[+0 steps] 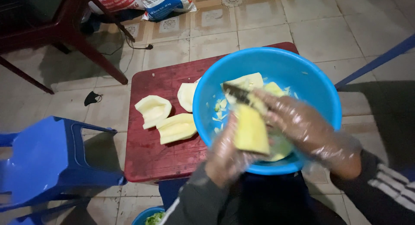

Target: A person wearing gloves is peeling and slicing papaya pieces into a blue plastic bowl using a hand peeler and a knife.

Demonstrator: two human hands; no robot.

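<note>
A tiled floor spreads across the room, and a low red table stands in the middle of it, with a blue plastic chair just off its left side and the legs of a dark red chair further back, near some printed sacks against the wall. A black face mask lies on the tiles between them. A big blue basin sits at the table's right edge, overhanging it toward the person. Over the basin, the left hand, in a thin clear glove, is wrapped around the lower end of a long yellow piece of peeled fruit, fingers closed on it and holding it upright. The right hand, also gloved, is clenched around a dark knife whose blade lies against the top of that piece. Small pale shavings and a few more pieces already lie inside the basin, so a good deal of cutting looks done. Three peeled halves wait on the table just left of the basin, untouched, so I would judge the work roughly midway. At the bottom edge, a smaller blue bowl with green scraps peeks in.
</note>
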